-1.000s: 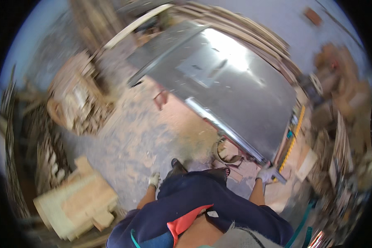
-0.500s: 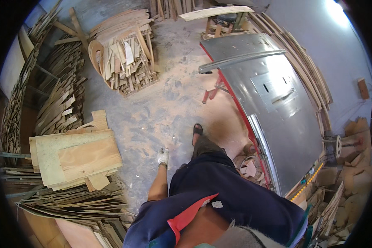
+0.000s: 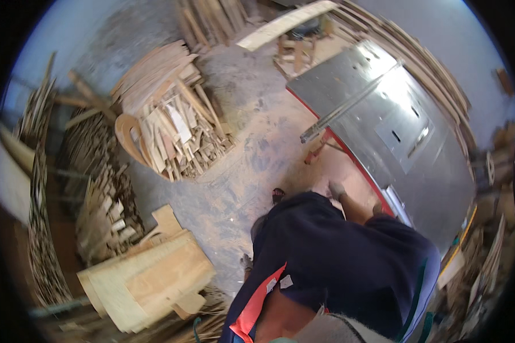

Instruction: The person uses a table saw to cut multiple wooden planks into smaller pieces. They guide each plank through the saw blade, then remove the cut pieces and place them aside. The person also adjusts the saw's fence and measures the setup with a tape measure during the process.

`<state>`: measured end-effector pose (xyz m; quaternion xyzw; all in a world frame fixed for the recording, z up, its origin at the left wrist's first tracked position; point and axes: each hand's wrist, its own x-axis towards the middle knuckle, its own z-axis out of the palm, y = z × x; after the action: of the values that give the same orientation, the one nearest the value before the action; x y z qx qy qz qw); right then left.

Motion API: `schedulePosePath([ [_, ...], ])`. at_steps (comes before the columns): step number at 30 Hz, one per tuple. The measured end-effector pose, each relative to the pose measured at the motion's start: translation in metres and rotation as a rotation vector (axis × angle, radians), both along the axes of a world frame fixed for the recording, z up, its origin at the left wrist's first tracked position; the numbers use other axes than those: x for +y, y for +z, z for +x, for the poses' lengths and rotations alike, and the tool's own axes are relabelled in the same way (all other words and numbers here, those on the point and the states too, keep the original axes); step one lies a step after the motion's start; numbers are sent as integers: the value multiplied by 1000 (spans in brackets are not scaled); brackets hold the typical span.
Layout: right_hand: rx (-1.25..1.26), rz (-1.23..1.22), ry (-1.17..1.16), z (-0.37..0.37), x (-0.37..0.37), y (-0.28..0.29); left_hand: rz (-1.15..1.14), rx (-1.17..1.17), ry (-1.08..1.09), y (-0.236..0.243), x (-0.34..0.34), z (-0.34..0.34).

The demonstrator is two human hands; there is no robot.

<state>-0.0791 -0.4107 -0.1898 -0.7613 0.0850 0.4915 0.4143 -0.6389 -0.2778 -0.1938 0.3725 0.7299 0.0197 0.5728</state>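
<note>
My left hand (image 3: 246,262), in a pale work glove, hangs low beside my dark shirt, above the dusty floor; it is small and blurred, and its fingers do not show clearly. Out past the other side of the shirt reaches my right hand (image 3: 336,190), also gloved, close to the red edge of a saw table (image 3: 355,86) with a grey metal top. Nothing can be made out in either hand. Across the metal top lies a long metal bar (image 3: 355,102), its near end jutting over the table's edge.
At the left, thin plywood sheets (image 3: 149,274) rest in a stack. A heap of wood offcuts (image 3: 183,134) stands ahead, with stacked strips (image 3: 106,211) along the left wall. A long pale board (image 3: 286,24) lies at the far end, near the saw table.
My view has turned and moved toward the saw table. The right hand has come into sight beside it. My left hand has drawn back nearer my body. The metal bar appears at a steeper slant.
</note>
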Motion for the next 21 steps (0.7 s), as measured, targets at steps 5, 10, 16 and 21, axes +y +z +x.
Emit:
schedulePosePath([
  [5,130,222,-366,57,149,19,-5,12,-114,26,83,14],
  [10,340,585,-857,99,217,38,37,-29,-210,38,186,59],
  [16,255,797,-1048,76,216,26,15,-33,-364,31,308,113],
  [21,182,634,-981,72,214,49,18,-29,-526,29,428,173],
])
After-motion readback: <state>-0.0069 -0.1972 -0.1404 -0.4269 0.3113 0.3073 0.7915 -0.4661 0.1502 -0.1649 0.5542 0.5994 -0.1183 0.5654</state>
